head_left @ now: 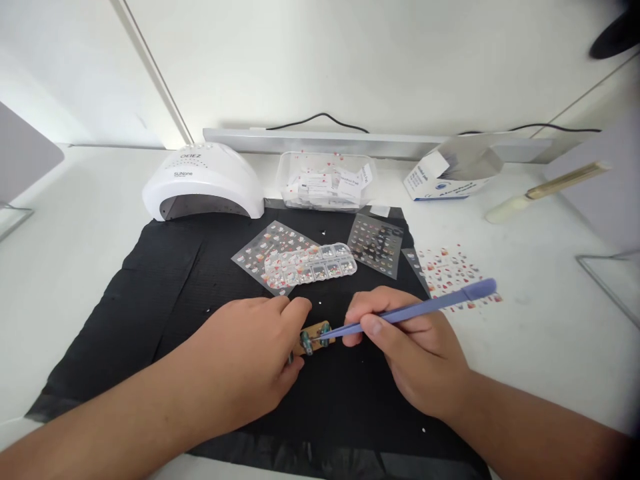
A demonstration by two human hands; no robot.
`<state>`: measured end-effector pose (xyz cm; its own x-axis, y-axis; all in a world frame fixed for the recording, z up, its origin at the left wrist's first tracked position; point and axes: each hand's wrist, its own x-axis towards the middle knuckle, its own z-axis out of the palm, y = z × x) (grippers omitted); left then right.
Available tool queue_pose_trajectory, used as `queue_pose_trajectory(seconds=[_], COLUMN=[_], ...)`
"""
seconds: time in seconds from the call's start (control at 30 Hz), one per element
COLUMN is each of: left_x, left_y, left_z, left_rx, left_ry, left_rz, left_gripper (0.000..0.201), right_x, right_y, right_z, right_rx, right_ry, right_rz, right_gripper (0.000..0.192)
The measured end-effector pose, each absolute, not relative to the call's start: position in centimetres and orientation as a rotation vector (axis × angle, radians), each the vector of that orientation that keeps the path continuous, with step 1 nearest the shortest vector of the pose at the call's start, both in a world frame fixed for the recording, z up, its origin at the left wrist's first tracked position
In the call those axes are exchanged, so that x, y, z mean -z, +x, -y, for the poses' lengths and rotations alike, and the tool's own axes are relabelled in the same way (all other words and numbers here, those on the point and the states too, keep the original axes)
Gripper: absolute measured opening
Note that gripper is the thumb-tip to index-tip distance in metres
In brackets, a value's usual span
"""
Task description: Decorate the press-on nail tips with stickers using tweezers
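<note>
My left hand (255,350) is closed on one end of a small tan strip (316,330) that carries dark green false nails (307,343). Part of the strip is hidden behind the fingers. In my right hand (415,347) is a pair of purple tweezers (425,308), pinched between thumb and fingers. Their tips reach the strip between the green nails; whether they grip anything there is too small to tell. Just beyond the hands lies a clear compartment case (333,263) of small gems, partly over a nail sticker sheet (260,250).
A white nail lamp (203,183) stands at the back left on the black mat (200,287). Behind the case is a clear plastic tub (327,180) with packets. An open cardboard box (453,170), a brush (550,190) and more sticker sheets (376,245) are to the right.
</note>
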<state>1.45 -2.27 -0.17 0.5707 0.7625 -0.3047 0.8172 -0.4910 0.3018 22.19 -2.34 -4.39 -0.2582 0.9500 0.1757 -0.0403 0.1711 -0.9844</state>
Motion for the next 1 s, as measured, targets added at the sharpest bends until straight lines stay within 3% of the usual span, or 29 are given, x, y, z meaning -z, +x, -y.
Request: queue_pose_trajectory(seconds=[0.37,1.0], left_x=[-0.27,-0.2], left_y=[1.49,1.42], left_z=[2.54,2.53], left_rx=[0.156,0.169], left_ry=[2.34,2.345], left_rz=[-1.337,-1.319], left_gripper=[0.034,0.035], right_x=[4.83,4.67], right_y=[21.96,21.88], right_z=[2.19,1.89], right_rx=[-1.457,-1.485], right_ry=[-0.955,-0.98], right_rz=[1.277,1.248], right_gripper=[0.012,0.011])
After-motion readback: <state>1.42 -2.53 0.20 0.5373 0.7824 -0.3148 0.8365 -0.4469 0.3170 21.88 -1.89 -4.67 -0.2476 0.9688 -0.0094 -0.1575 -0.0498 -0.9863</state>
